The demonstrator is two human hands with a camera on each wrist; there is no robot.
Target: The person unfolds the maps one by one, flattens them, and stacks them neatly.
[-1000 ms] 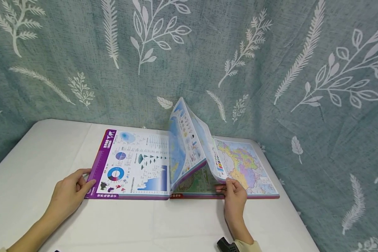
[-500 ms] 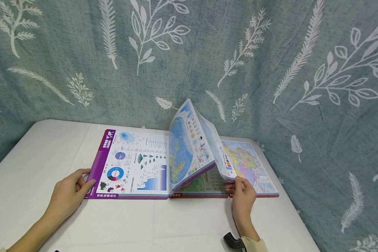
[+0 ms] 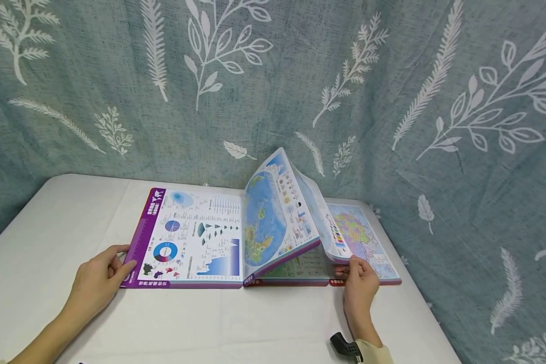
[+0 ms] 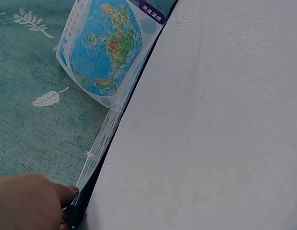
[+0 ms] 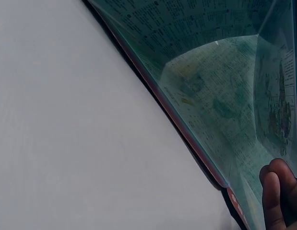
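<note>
A folding laminated map lies spread across the table, its left panel flat with a purple border, charts and graphs. From the middle fold a panel with a blue world map stands tilted up, sloping to the right. My left hand grips the lower left edge, thumb on the purple border; the left wrist view shows this hand at the thin edge. At the lower corner of the raised folded panel, my right hand pinches it. Beneath, a green-toned panel shows in the right wrist view.
To the right, a panel with a multicoloured map lies flat, partly covered by the raised one. A white cloth covers the table. Behind and to the right hangs a green leaf-patterned curtain.
My right hand has moved to the right with the raised panel's corner, so the panel leans lower and shows more of its world map. The left hand stays at the left edge.
</note>
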